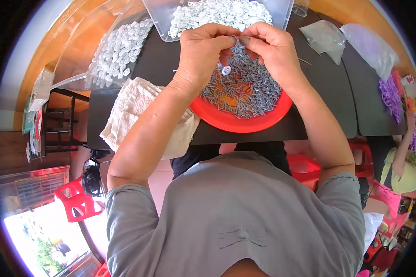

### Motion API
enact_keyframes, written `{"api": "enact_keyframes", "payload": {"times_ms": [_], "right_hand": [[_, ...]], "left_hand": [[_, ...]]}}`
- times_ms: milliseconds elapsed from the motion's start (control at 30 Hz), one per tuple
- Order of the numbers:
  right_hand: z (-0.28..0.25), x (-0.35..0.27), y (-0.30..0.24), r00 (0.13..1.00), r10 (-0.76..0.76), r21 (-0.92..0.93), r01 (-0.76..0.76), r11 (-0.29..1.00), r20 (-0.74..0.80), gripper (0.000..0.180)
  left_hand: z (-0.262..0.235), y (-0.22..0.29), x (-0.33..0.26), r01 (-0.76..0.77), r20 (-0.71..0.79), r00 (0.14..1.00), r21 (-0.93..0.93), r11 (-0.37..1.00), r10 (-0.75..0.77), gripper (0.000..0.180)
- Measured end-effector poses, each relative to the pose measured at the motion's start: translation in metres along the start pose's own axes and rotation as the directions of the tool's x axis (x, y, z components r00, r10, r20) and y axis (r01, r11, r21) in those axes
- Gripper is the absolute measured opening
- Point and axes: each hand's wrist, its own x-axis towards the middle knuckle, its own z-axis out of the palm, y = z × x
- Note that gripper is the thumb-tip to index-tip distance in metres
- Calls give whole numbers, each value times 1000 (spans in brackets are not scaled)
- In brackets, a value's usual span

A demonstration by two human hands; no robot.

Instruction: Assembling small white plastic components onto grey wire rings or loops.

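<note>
My left hand (196, 53) and my right hand (277, 53) meet above the far part of a red basin (245, 125). Thumbs and forefingers of both pinch a small ring-like piece (236, 38), too small to name more exactly. Just below my left fingers shows a white oval tag (226, 70) with dark marks; whether it hangs from the pinched piece I cannot tell. Many small grey metal pieces (245, 101), clasp-like in shape, fill the basin, with its orange-lit bottom showing between them.
Beyond my hands stands a clear plastic bin (162, 33) of white oval tags. More tags lie in a clear bag (120, 53) at left. A cream cloth (136, 108) rests by my left forearm. Plastic bags (326, 37) lie at right, near another person's arm (404, 143) and purple strands (390, 99).
</note>
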Motion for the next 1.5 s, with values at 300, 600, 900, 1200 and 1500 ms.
{"api": "enact_keyframes", "payload": {"times_ms": [300, 600, 900, 1200, 1500], "right_hand": [[5, -3, -6, 992, 122, 130, -125, 984, 35, 14], [6, -1, -6, 996, 75, 95, -80, 992, 48, 13], [3, 2, 3, 997, -76, -132, 78, 988, 24, 12], [1, 1, 1, 968, -245, -290, 249, 924, 49, 12], [4, 2, 2, 948, -308, -329, 318, 889, 82, 5]], "left_hand": [[-1, -6, -4, 83, 20, 997, -273, 958, -81, 15], [-8, -22, 1, 264, 152, 965, -573, 776, -216, 12], [-4, -9, -8, 109, -24, 993, -255, 961, -119, 18], [0, -2, -11, 100, -80, 990, -204, 974, -119, 12], [1, -2, -11, 87, -100, 989, -180, 980, -106, 9]]}}
